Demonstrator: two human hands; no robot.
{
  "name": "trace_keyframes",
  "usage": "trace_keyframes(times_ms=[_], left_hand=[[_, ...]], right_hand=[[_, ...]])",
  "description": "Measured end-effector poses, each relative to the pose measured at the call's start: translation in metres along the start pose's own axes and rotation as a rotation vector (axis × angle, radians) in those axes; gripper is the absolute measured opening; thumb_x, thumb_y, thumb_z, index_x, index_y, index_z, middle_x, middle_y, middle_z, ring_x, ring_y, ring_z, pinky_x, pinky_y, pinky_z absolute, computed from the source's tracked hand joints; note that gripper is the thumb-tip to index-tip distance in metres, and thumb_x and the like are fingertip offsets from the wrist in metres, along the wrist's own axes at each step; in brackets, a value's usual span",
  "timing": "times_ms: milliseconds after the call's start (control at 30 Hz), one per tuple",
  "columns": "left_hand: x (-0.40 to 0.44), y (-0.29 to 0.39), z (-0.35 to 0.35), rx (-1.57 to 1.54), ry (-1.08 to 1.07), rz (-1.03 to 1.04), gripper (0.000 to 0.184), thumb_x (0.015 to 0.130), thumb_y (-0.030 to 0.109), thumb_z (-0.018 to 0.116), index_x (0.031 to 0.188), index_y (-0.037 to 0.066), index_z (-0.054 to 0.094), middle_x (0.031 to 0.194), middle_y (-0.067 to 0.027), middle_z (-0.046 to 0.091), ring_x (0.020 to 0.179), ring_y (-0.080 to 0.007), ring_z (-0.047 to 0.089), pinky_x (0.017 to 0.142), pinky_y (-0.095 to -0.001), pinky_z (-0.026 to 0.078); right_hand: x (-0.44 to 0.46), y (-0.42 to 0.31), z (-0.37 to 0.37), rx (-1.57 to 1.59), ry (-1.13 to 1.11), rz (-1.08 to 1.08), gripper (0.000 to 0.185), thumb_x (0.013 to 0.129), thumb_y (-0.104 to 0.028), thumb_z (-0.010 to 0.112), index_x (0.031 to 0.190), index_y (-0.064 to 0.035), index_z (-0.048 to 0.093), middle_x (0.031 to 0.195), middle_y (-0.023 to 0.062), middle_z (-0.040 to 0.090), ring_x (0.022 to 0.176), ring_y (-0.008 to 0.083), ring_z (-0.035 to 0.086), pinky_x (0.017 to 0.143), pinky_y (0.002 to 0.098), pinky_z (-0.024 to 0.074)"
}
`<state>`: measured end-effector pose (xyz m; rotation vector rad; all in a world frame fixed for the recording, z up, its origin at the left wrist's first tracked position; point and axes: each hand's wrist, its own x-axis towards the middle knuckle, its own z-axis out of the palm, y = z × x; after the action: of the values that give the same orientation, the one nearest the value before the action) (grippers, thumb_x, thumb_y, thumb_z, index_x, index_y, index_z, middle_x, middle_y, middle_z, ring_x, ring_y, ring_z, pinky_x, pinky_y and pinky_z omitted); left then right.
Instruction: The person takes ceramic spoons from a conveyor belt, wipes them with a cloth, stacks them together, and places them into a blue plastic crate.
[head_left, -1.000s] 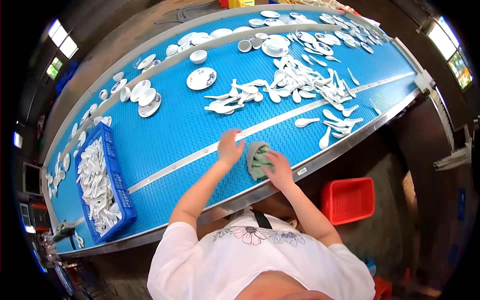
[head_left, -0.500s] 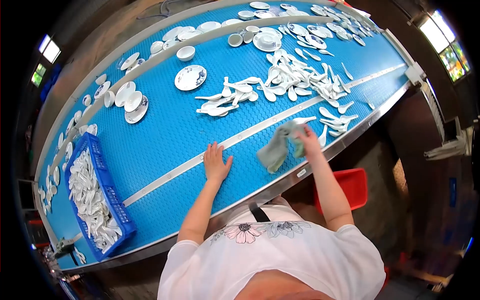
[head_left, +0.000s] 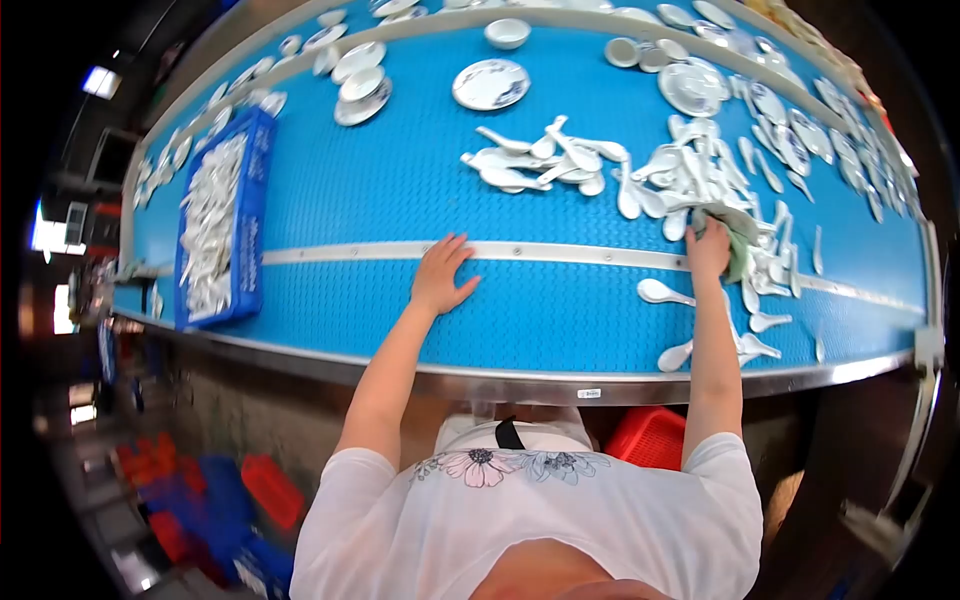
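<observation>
My left hand (head_left: 442, 275) lies with fingers apart on the blue belt (head_left: 350, 215), its fingertips at the metal strip (head_left: 560, 254). My right hand (head_left: 708, 250) is closed on a grey-green cloth (head_left: 740, 256) and reaches into a heap of white ceramic spoons (head_left: 695, 165). Fingers and cloth cover part of that heap; whether a spoon is under the cloth I cannot tell. A single spoon (head_left: 664, 292) lies left of my right forearm, bowl to the left. Between the hands, farther back, is a smaller spoon pile (head_left: 545, 160).
A blue crate (head_left: 247, 235) full of spoons stands at the left. Behind are a patterned plate (head_left: 490, 84), a bowl (head_left: 507, 34), stacked dishes (head_left: 692, 88) and a divider rail (head_left: 400, 45). The belt's metal edge (head_left: 480, 383) runs before me; a red basket (head_left: 645, 437) is below.
My right hand has carried the cloth from near the belt's front edge away from me into the spoon heap. My left hand stays on the belt. The camera view has turned.
</observation>
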<state>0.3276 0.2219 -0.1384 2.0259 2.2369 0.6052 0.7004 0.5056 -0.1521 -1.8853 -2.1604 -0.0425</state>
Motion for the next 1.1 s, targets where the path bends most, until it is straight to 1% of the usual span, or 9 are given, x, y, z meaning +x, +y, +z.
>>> trace_keyframes(times_ms=[333,400,467,533,600,733,900,1067,1100], left_hand=[[0.001,0.009,0.008,0.098,0.004,-0.069,0.045,0.068,0.031,0.063,0.107,0.011,0.053,0.119,-0.0101,0.048,0.113,-0.0293,0.043,0.093,-0.0419,0.034],[0.010,0.031,0.001,0.145,-0.341,-0.274,0.046,0.068,0.032,0.063,0.107,0.010,0.054,0.112,-0.0116,0.053,0.104,-0.0293,0.049,0.086,-0.0430,0.040],[-0.020,0.067,0.006,-0.122,-0.072,-0.226,0.050,0.070,0.040,0.063,0.109,0.011,0.052,0.104,-0.0123,0.055,0.094,-0.0266,0.053,0.071,-0.0413,0.046],[-0.045,0.107,0.005,-1.178,-0.020,-0.666,0.055,0.073,0.050,0.059,0.113,0.014,0.048,0.104,-0.0079,0.055,0.094,-0.0216,0.053,0.072,-0.0375,0.046],[-0.074,0.132,-0.026,-1.854,-0.062,-1.013,0.056,0.075,0.055,0.054,0.116,0.017,0.046,0.105,-0.0035,0.053,0.093,-0.0181,0.052,0.072,-0.0352,0.046],[-0.139,0.127,-0.038,-2.198,0.067,-0.916,0.050,0.078,0.052,0.052,0.115,0.019,0.047,0.104,-0.0031,0.054,0.093,-0.0207,0.052,0.069,-0.0370,0.047],[-0.247,0.091,-0.065,-2.088,0.357,-0.981,0.041,0.084,0.049,0.041,0.098,0.010,0.049,0.096,-0.0137,0.060,0.078,-0.0290,0.061,0.061,-0.0374,0.049],[-0.386,0.079,-0.071,-2.064,0.594,-1.129,0.049,0.083,0.057,0.036,0.095,0.011,0.049,0.098,-0.0126,0.060,0.081,-0.0281,0.061,0.064,-0.0366,0.049],[-0.409,0.083,-0.069,-2.004,0.642,-1.194,0.050,0.082,0.058,0.036,0.094,0.011,0.050,0.098,-0.0112,0.060,0.081,-0.0265,0.060,0.065,-0.0358,0.048]], right_hand=[[-0.074,-0.057,-0.014,0.448,-0.262,-0.238,0.052,0.070,-0.035,0.063,0.106,0.0019,0.053,0.096,0.0220,0.058,0.092,0.0348,0.055,0.078,0.0363,0.0430],[-0.099,-0.086,-0.024,0.728,-0.296,-0.256,0.049,0.071,-0.033,0.064,0.103,0.0026,0.054,0.092,0.0194,0.059,0.085,0.0272,0.057,0.075,0.0326,0.0437],[-0.128,-0.121,-0.055,0.873,-0.393,-0.299,0.043,0.073,-0.030,0.064,0.101,0.0021,0.055,0.089,0.0158,0.060,0.081,0.0222,0.056,0.072,0.0303,0.0437],[-0.162,-0.149,-0.078,1.009,-0.491,-0.316,0.038,0.076,-0.027,0.063,0.100,0.0016,0.056,0.087,0.0122,0.060,0.077,0.0171,0.055,0.070,0.0280,0.0436],[-0.198,-0.169,-0.093,1.214,-0.920,-0.265,0.026,0.080,-0.020,0.060,0.097,-0.0002,0.057,0.084,0.0057,0.059,0.074,0.0107,0.051,0.066,0.0246,0.0429],[-0.260,-0.197,-0.092,1.193,-0.997,-0.584,0.023,0.081,-0.019,0.060,0.097,-0.0022,0.058,0.085,0.0029,0.059,0.074,0.0090,0.051,0.066,0.0240,0.0425],[-0.271,-0.228,-0.119,1.504,-0.820,-0.059,0.030,0.085,-0.025,0.054,0.104,-0.0018,0.052,0.094,0.0055,0.058,0.081,0.0122,0.053,0.071,0.0255,0.0438],[-0.217,-0.221,-0.116,1.837,-0.581,0.050,0.039,0.086,-0.030,0.051,0.114,-0.0048,0.044,0.107,0.0065,0.053,0.093,0.0190,0.054,0.075,0.0318,0.0463],[-0.218,-0.217,-0.123,1.644,-0.530,0.129,0.046,0.084,-0.037,0.053,0.115,-0.0047,0.044,0.110,0.0067,0.051,0.099,0.0202,0.051,0.081,0.0339,0.0428]])
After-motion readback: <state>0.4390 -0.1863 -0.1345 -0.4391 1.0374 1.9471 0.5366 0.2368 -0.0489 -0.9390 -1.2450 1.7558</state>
